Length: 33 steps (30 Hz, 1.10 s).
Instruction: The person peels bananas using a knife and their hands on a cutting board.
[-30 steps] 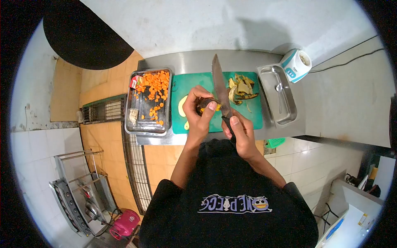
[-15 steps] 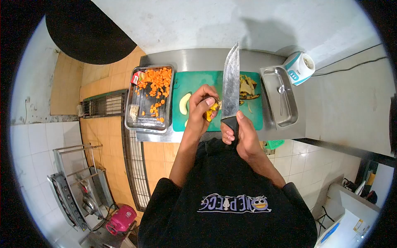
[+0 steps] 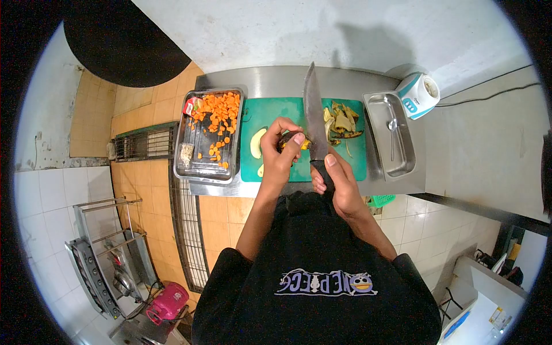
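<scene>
My left hand (image 3: 281, 150) is closed around a dark-skinned banana (image 3: 285, 140) with yellow patches, partly hidden by the fingers. In my right hand (image 3: 339, 183) is the black handle of a large knife (image 3: 314, 115), its broad blade upright and its lower part beside the banana. Whether the edge touches the fruit I cannot tell. Both hands are over a green cutting board (image 3: 253, 112). A peeled banana (image 3: 258, 144) lies on the board left of my left hand, with another pale piece (image 3: 261, 171) below it. Banana peels (image 3: 345, 122) are heaped on the right side.
Left of the board stands a metal tray (image 3: 198, 171) with sliced carrots (image 3: 221, 109) and a red packet (image 3: 190, 107). To the right is a steel pan (image 3: 397, 165) holding a spoon (image 3: 392, 138), near a white and teal appliance (image 3: 418, 96) by the wall.
The knife has shifted slightly left and turned, its tip now leaning left. My left hand has rotated the banana, so more dark skin shows. More of the peel heap is visible.
</scene>
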### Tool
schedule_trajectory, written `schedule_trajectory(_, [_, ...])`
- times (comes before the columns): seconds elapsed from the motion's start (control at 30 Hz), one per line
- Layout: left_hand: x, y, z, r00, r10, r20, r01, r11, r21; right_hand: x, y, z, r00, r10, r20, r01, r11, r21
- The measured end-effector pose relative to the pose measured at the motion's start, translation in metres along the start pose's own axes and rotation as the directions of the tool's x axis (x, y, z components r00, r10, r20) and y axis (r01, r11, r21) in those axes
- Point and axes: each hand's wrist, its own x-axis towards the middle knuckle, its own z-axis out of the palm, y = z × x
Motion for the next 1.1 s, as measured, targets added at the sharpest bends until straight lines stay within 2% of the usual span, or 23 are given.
schedule_trajectory(0.07, [0.000,0.002,-0.002,0.999,0.038,0.021,-0.039,0.997,0.063,-0.001,-0.002,0.000,1.000,0.003,-0.002,-0.003,1.000,-0.002])
schedule_trajectory(0.2, [0.002,0.004,-0.008,0.998,0.022,0.056,-0.023,0.999,0.023,-0.001,-0.002,-0.001,1.000,0.001,-0.003,-0.001,0.998,-0.056])
schedule_trajectory(0.33, [0.004,0.004,-0.013,0.992,-0.078,0.096,0.081,0.996,-0.037,-0.001,-0.002,0.002,1.000,0.005,-0.030,-0.007,0.998,-0.063])
schedule_trajectory(0.37, [0.005,0.003,-0.015,0.986,-0.129,0.101,0.137,0.988,-0.074,0.000,-0.002,0.003,0.999,0.016,-0.037,-0.018,0.999,-0.033])
schedule_trajectory(0.5, [0.007,0.003,-0.020,0.971,-0.177,0.157,0.196,0.974,-0.113,0.000,0.001,0.003,0.995,0.083,-0.052,-0.078,0.992,0.096])
schedule_trajectory(0.63, [0.007,0.002,-0.021,0.949,-0.221,0.226,0.277,0.926,-0.255,0.001,0.000,0.003,0.990,0.132,-0.056,-0.122,0.981,0.154])
schedule_trajectory(0.7, [0.007,0.000,-0.021,0.942,-0.236,0.239,0.302,0.906,-0.296,0.001,0.002,0.001,0.987,0.160,0.004,-0.156,0.955,0.252])
schedule_trajectory(0.8, [0.006,-0.006,-0.024,0.923,-0.256,0.287,0.356,0.849,-0.389,0.002,-0.001,0.002,0.974,0.224,0.033,-0.222,0.917,0.332])
schedule_trajectory(0.87, [0.006,-0.008,-0.023,0.889,-0.275,0.367,0.434,0.760,-0.483,0.004,-0.001,0.000,0.967,0.248,0.064,-0.254,0.898,0.358])
schedule_trajectory(0.93, [0.005,-0.011,-0.023,0.896,-0.280,0.344,0.423,0.774,-0.472,0.005,0.000,-0.004,0.958,0.270,0.093,-0.285,0.879,0.383])
schedule_trajectory(1.0, [0.004,-0.011,-0.021,0.902,-0.285,0.324,0.413,0.787,-0.458,0.005,0.003,-0.009,0.971,0.231,0.068,-0.240,0.935,0.260])
schedule_trajectory(1.07, [0.003,-0.008,-0.016,0.959,-0.233,0.161,0.270,0.924,-0.270,0.005,0.008,-0.013,0.975,0.214,0.068,-0.224,0.930,0.291])
schedule_trajectory(1.1, [0.003,-0.009,-0.014,0.958,-0.234,0.165,0.272,0.923,-0.271,0.005,0.008,-0.014,0.978,0.197,0.067,-0.208,0.925,0.319])
